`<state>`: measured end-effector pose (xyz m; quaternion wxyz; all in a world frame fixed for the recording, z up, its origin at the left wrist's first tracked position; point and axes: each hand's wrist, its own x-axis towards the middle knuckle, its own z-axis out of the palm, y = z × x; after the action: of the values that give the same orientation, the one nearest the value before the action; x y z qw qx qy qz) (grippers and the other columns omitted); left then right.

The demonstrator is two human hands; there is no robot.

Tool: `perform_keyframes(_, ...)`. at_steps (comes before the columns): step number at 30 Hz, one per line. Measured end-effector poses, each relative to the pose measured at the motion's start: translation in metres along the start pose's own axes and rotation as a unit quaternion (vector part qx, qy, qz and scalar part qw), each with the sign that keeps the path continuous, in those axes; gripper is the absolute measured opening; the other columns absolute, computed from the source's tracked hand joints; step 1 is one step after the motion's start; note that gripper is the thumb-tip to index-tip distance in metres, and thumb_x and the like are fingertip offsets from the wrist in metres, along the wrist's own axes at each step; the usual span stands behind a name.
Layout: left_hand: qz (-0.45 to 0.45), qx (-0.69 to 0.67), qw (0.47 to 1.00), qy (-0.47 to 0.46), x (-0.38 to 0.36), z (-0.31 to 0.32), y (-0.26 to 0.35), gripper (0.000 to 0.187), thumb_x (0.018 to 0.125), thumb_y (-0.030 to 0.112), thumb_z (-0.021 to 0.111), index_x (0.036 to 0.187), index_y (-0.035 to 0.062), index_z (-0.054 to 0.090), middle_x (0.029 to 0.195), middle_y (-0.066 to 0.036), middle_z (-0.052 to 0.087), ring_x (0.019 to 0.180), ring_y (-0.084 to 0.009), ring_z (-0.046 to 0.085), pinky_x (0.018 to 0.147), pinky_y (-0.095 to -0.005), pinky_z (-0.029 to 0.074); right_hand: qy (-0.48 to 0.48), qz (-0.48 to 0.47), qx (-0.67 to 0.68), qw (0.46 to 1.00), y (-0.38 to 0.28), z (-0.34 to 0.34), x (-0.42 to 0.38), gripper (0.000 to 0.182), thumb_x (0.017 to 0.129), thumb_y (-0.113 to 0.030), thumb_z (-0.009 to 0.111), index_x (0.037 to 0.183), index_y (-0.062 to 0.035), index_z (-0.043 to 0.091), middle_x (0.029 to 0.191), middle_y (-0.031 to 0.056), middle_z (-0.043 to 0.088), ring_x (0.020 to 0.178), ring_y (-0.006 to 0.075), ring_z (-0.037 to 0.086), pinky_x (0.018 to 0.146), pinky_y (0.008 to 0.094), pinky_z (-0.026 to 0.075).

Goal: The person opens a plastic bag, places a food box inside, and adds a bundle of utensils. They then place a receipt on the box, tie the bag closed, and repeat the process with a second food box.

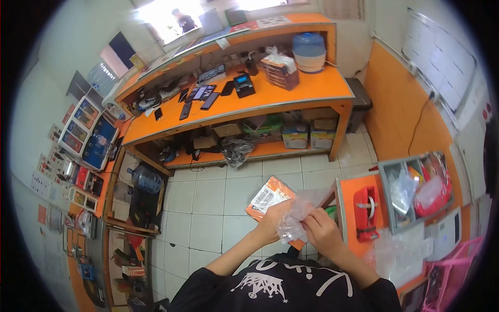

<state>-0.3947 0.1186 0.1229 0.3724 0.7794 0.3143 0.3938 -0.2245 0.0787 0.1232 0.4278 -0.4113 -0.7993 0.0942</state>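
Note:
Both my hands are in front of my body, closed on a crumpled clear plastic bag. My left hand has its fingers around the left side of the bag. My right hand pinches the bag from the right, fingers bent. Beneath them is an orange box with a white printed label; it slants upward past my left hand, which overlaps it and hides its middle. What supports the box is hidden from view.
To the right, an orange table holds a red tape dispenser, a grey divided bin of plastic bags and clear plastic sheets. Ahead, an orange counter carries phones, a small black printer and a water container.

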Motion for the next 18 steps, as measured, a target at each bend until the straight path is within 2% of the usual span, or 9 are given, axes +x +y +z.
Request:
perform_keyframes(2,0.019,0.025,0.999,0.036,0.010,-0.017,-0.020,0.022,0.073,0.012,0.062,0.092,0.0021,0.057,0.080,-0.009,0.058,0.072,-0.0214,0.056,0.064,-0.0306,0.046,-0.012,-0.028,0.016,0.999,0.012,0.012,0.027,0.019,0.069,0.000,0.061,0.086,0.0022,0.053,0.081,0.0138,0.053,0.072,0.0307,0.052,0.065,0.0373,0.045)
perform_keyframes(4,0.041,0.050,0.996,0.064,0.022,-0.034,-0.046,0.018,0.076,0.012,0.059,0.090,0.0018,0.056,0.077,-0.009,0.057,0.069,-0.0203,0.054,0.061,-0.0297,0.044,-0.062,-0.012,0.035,0.997,0.028,0.021,0.047,0.017,0.070,0.001,0.060,0.084,0.0026,0.051,0.078,0.0145,0.053,0.073,0.0314,0.052,0.065,0.0384,0.045)
perform_keyframes(6,-0.055,0.064,0.975,0.205,0.031,-0.048,-0.074,0.019,0.083,0.016,0.053,0.093,-0.0009,0.052,0.078,-0.007,0.055,0.069,-0.0153,0.053,0.062,-0.0292,0.043,-0.048,-0.012,0.036,0.998,0.060,0.024,0.058,0.014,0.070,0.002,0.060,0.081,0.0014,0.051,0.076,0.0144,0.052,0.072,0.0317,0.052,0.064,0.0388,0.044)
perform_keyframes(8,-0.128,-0.014,0.957,0.260,0.054,-0.078,-0.095,0.017,0.085,0.014,0.048,0.092,-0.0017,0.053,0.074,-0.006,0.053,0.067,-0.0141,0.048,0.062,-0.0275,0.041,-0.032,0.038,-0.032,0.998,0.102,0.021,0.065,0.012,0.072,0.001,0.060,0.080,0.0005,0.052,0.075,0.0136,0.051,0.072,0.0296,0.052,0.064,0.0377,0.045)
perform_keyframes(9,-0.125,-0.018,0.958,0.259,0.070,-0.089,-0.106,0.017,0.085,0.014,0.048,0.092,-0.0017,0.053,0.074,-0.006,0.053,0.067,-0.0141,0.048,0.062,-0.0275,0.041,-0.032,0.037,-0.037,0.998,0.122,0.019,0.067,0.012,0.072,0.001,0.060,0.080,0.0005,0.052,0.075,0.0136,0.051,0.072,0.0296,0.052,0.064,0.0377,0.045)
perform_keyframes(11,-0.100,-0.055,0.963,0.243,0.107,-0.110,-0.128,0.016,0.087,0.012,0.043,0.087,-0.0019,0.052,0.070,-0.005,0.051,0.063,-0.0142,0.045,0.059,-0.0281,0.039,-0.045,0.211,0.026,0.976,0.159,0.020,0.074,0.008,0.075,-0.003,0.059,0.080,-0.0003,0.054,0.079,0.0128,0.052,0.077,0.0296,0.054,0.066,0.0371,0.045)
perform_keyframes(12,-0.102,-0.056,0.963,0.244,0.126,-0.113,-0.137,0.016,0.087,0.012,0.043,0.087,-0.0019,0.052,0.070,-0.005,0.051,0.063,-0.0142,0.045,0.059,-0.0281,0.039,-0.047,0.212,0.027,0.976,0.169,0.022,0.082,0.008,0.075,-0.003,0.059,0.080,-0.0003,0.054,0.079,0.0128,0.052,0.077,0.0296,0.054,0.066,0.0371,0.045)
perform_keyframes(14,-0.004,0.028,0.978,0.207,0.170,-0.119,-0.153,0.021,0.091,0.015,0.041,0.080,-0.0015,0.049,0.067,-0.006,0.048,0.060,-0.0148,0.042,0.056,-0.0295,0.036,-0.066,0.239,0.031,0.968,0.186,0.028,0.099,0.012,0.076,-0.005,0.059,0.084,0.0000,0.053,0.083,0.0144,0.052,0.082,0.0306,0.054,0.070,0.0368,0.045)
perform_keyframes(18,0.004,0.093,0.975,0.203,0.267,-0.158,-0.233,0.022,0.092,0.017,0.040,0.084,-0.0013,0.051,0.066,-0.008,0.048,0.061,-0.0171,0.044,0.057,-0.0316,0.037,-0.073,0.247,-0.005,0.966,0.206,0.057,0.127,0.018,0.075,-0.007,0.061,0.090,-0.0008,0.052,0.090,0.0155,0.051,0.087,0.0305,0.054,0.073,0.0378,0.044)
